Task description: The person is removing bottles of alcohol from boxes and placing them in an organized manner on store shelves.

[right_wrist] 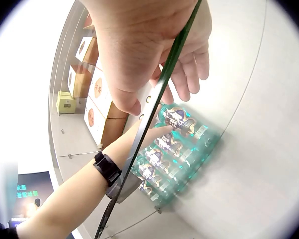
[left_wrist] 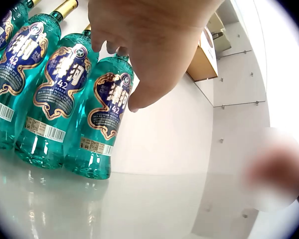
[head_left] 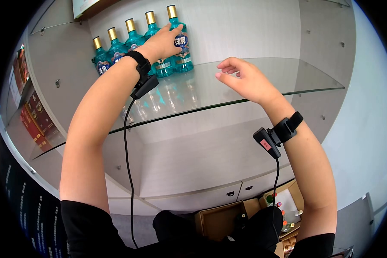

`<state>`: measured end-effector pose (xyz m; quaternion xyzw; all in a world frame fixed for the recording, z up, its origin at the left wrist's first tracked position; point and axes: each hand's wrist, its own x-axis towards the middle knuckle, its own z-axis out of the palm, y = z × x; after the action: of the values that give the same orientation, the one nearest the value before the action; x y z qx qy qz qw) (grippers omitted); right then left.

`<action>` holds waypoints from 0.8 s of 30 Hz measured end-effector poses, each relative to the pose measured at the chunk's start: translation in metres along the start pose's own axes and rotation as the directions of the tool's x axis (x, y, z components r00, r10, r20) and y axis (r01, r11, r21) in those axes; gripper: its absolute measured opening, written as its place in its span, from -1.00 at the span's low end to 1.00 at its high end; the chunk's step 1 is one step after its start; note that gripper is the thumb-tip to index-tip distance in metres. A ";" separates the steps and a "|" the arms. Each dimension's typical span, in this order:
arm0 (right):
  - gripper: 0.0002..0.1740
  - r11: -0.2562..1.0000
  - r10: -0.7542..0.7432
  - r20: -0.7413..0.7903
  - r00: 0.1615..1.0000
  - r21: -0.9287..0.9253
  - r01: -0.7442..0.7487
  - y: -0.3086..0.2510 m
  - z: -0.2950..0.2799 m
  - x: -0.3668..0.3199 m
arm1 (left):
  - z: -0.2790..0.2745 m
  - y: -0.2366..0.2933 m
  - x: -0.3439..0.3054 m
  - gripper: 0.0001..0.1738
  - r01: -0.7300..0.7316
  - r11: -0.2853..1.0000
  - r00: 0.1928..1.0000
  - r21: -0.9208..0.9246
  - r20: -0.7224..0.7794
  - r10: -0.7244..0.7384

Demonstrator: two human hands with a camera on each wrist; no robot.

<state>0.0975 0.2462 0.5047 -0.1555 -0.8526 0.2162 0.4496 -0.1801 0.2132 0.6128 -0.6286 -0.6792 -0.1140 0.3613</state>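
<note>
Several teal glass bottles with gold caps and dark blue labels stand in a slanting row on a glass shelf. My left hand reaches over to the rightmost bottle. Its spread fingers lie at that bottle's shoulder, and the thumb is beside the label. In the left wrist view, the same bottle stands upright on the glass, its neck hidden by the hand. My right hand hangs over the shelf, right of the row, fingers loosely bent and holding nothing. The neighbouring bottle is partly covered by the left hand.
The shelf's front glass edge runs below both forearms. A cable trails from each wrist camera. Under the shelf are cabinet drawers; by the person's knees, an open cardboard box and another with small bottles. Boxes stand on side shelves.
</note>
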 end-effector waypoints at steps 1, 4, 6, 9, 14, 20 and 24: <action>-0.49 1.000 0.008 0.002 1.000 -0.006 -0.008 -0.001 0.000 0.000 | -0.003 0.000 -0.003 -0.05 -0.007 1.000 1.000 -0.027 0.015 0.007; -0.50 1.000 0.019 0.000 1.000 -0.008 -0.019 -0.001 -0.001 -0.001 | -0.005 -0.003 -0.010 -0.10 -0.079 0.995 0.997 -0.059 0.010 0.079; -0.50 1.000 0.019 -0.002 1.000 -0.002 -0.019 -0.001 -0.001 -0.001 | -0.011 -0.004 -0.015 -0.12 -0.142 0.988 0.990 -0.059 -0.009 0.141; -0.51 1.000 0.011 -0.001 1.000 -0.009 -0.011 0.000 0.000 0.000 | -0.029 0.019 -0.043 -0.29 -0.179 0.968 0.984 -0.177 -0.020 0.179; -0.54 0.999 -0.051 -0.012 0.999 0.001 0.051 0.007 0.001 0.003 | -0.075 0.059 -0.100 -0.51 -0.309 0.911 0.951 -0.273 -0.082 0.298; -0.67 0.993 -0.109 -0.038 0.993 -0.054 0.107 0.008 0.000 0.005 | -0.075 0.102 -0.203 -0.58 -0.542 0.791 0.840 -0.284 -0.220 0.497; -0.83 0.974 -0.204 -0.104 0.973 -0.123 0.191 -0.015 -0.002 -0.004 | -0.043 0.123 -0.269 -0.61 -0.623 0.745 0.781 -0.239 -0.248 0.573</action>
<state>0.1002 0.2318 0.5106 -0.1069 -0.8470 0.1128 0.5083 -0.0633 0.0023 0.4361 -0.8504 -0.3838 -0.1460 0.3289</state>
